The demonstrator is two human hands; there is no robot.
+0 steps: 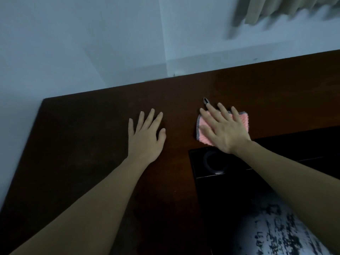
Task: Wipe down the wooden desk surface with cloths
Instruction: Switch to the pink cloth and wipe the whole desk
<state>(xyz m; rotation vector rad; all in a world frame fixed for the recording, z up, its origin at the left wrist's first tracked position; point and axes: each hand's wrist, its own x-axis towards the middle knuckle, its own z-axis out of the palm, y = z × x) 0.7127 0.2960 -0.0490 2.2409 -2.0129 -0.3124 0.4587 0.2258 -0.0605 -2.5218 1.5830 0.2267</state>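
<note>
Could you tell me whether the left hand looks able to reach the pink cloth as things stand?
Probably yes: only bare desk separates the left hand from the pink cloth, though the right hand presses flat on it.

A dark wooden desk (pixel 92 144) carries 1 pink cloth (pixel 242 119) and a black box (pixel 230 181) nearer the person.

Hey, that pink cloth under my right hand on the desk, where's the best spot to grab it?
Probably its left edge. The pink cloth lies flat on the desk under the right hand, whose fingers lie straight across it. That checked-trim edge shows clear of the palm, so curl the fingers and thumb there, coming from above.
</note>
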